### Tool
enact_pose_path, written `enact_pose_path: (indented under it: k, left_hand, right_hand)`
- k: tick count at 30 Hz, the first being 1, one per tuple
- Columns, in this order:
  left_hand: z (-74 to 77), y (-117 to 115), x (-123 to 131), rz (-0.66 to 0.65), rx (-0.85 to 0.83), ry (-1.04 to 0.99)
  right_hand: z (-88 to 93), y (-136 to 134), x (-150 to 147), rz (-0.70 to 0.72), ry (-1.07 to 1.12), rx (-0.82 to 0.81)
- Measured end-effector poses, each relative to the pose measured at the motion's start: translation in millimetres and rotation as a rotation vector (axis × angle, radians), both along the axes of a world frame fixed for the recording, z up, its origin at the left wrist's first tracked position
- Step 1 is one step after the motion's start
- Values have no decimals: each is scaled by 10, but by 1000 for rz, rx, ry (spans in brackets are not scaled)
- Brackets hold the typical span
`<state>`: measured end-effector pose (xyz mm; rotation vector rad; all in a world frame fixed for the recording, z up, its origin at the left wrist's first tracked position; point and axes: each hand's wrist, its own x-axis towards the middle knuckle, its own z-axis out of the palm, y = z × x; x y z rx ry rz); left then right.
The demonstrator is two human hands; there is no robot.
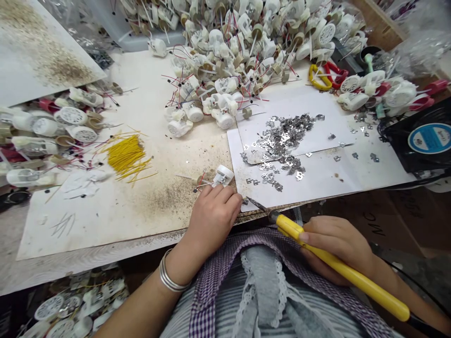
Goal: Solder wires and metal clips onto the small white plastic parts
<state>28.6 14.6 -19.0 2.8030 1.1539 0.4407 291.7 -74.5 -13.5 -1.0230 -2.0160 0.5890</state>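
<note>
At the table (88,268), our right hand (341,239) clasps the iron (334,260) behind its tip (255,203), presumably against heat; whether our left hand (214,209) pinches the unit (223,175), we cannot tell.

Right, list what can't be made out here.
Head view:
Grip of the bare left hand: contact hidden behind its own knuckles.
Fine print on the round blue-and-white label: too small to read.
Far side of the pale plastic bin: cut off by the top edge.
</note>
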Motion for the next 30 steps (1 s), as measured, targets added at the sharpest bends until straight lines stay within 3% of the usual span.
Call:
enact_pose_path:
  k: [2,7,9,14,19,25,30]
  left_hand:
    - [-1,-1,-2,2,-1,3]
    - [-9,-4,-7,5,1,13]
    - [-13,-2,-7,5,5,11]
    - [-15,-3,0,15,5,-7]
    - [4,-42,-13,37,6,-33]
    - [87,-123,-87,109,-11,-115]
    - [231,-241,-199,151,-28,-237]
  right_hand:
    - [-28,-36,18,-26,53,4]
    - [-126,-67,6,-507,518,-123]
    - [-149,3,13,-585,732,-193]
    - [-184,244,176,-655,1136,-307]
    - [-267,267,347,-748,1413,-401]
    - [-366,118,440,-552,1728,-664]
    - [-301,180,591,-608,1789,-678]
